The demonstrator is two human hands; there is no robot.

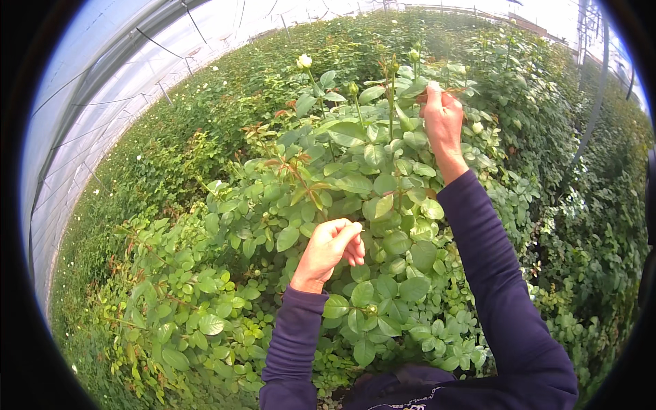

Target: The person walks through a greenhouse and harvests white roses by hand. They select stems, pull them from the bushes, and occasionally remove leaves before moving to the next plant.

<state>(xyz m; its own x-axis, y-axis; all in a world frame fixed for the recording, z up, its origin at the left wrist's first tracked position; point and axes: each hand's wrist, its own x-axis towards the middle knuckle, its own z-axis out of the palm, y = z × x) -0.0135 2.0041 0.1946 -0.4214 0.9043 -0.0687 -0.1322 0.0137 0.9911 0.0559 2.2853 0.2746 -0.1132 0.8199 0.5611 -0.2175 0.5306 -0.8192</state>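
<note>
My left hand (330,250) is raised over the rose foliage with thumb and forefinger pinched together; a tiny pale bit shows at the fingertips, too small to name. Farther out, my right hand (444,114) pinches a reddish young rose shoot (453,90) among the upper leaves. Left of that hand stand a green rosebud (353,88) on an upright stem and a white rose bloom (304,62). Another pale bud (414,55) rises just beyond my right hand. Broad green rose leaves (353,183) fill the space between both hands.
Dense rose bushes (169,189) surround me on both sides and stretch far ahead. Shaded foliage (589,246) lines the right, beside a curved greenhouse post (597,110). Plastic greenhouse sheeting (66,133) and its frame run along the left.
</note>
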